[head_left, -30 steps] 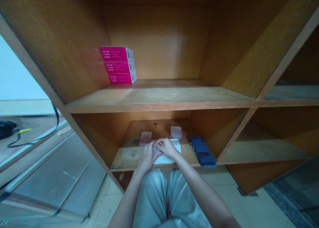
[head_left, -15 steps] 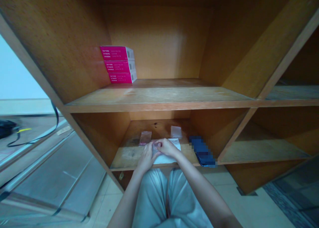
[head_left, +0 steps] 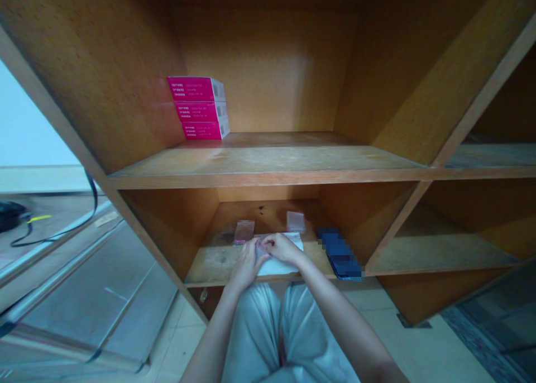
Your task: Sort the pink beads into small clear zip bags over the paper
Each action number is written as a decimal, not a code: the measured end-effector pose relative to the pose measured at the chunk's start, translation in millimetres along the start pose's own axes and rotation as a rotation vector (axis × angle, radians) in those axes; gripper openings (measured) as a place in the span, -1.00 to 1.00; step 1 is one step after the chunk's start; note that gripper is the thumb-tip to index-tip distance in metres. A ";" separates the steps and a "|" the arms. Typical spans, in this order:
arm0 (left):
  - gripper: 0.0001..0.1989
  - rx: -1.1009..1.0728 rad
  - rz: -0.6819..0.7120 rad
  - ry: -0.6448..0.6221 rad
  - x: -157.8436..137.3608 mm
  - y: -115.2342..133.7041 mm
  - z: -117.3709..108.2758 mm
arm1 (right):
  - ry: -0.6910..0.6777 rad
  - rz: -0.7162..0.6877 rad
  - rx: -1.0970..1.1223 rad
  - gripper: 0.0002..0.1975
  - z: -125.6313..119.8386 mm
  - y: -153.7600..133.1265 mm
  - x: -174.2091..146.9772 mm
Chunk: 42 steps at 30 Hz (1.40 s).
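Observation:
On the lower shelf, my left hand (head_left: 246, 268) is closed on a small clear plastic bag (head_left: 261, 250), its thumb stretched toward the right. My right hand (head_left: 283, 248) pinches at the same bag with bent fingers. Much of the bag is hidden by the hands, and its contents are too small to make out. Both hands are over a white sheet (head_left: 276, 267). Behind the left fingers lies a clear zip bag with small pinkish things (head_left: 244, 233). Another clear bag (head_left: 296, 221) lies behind the right hand.
A dark blue, pixelated object (head_left: 340, 254) lies to the right on the lower shelf. Above, a stack of pink boxes (head_left: 200, 109) stands on the upper shelf (head_left: 276, 159). Wooden side walls bound the compartment. A glass-topped frame (head_left: 104, 293) stands at left.
My right hand's fingers have shifted slightly and straightened a little over the bag. My left hand stays almost where it was.

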<state>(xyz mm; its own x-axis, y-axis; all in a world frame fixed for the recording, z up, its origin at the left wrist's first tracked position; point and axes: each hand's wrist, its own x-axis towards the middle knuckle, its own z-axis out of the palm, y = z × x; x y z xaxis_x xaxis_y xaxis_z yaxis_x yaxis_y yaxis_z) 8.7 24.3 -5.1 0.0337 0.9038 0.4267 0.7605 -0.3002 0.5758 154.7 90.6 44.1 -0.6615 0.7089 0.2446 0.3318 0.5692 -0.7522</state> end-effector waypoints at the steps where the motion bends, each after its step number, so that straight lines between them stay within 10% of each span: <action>1: -0.56 0.003 -0.004 0.000 -0.2 -0.4 0.2 | 0.024 0.012 0.006 -0.75 -2.3 0.9 0.3; 7: -0.55 0.028 -0.002 -0.008 -0.6 -2.2 0.4 | 0.232 0.146 -0.108 -0.78 -19.8 19.1 -3.2; 27: -0.57 0.038 0.004 -0.015 -0.6 -1.8 -0.8 | 0.030 0.323 -0.440 -0.74 -7.7 46.3 -2.4; 42: -0.56 0.034 0.020 -0.019 -1.0 -4.0 0.8 | 0.441 0.108 0.159 -0.89 3.0 18.4 5.1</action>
<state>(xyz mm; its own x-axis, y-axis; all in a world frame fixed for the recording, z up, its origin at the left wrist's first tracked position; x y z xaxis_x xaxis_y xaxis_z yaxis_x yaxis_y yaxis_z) 6.1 24.8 -8.4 0.0609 0.9035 0.4242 0.7814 -0.3076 0.5430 155.5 103.5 29.7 -0.2689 0.8892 0.3702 0.2535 0.4362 -0.8634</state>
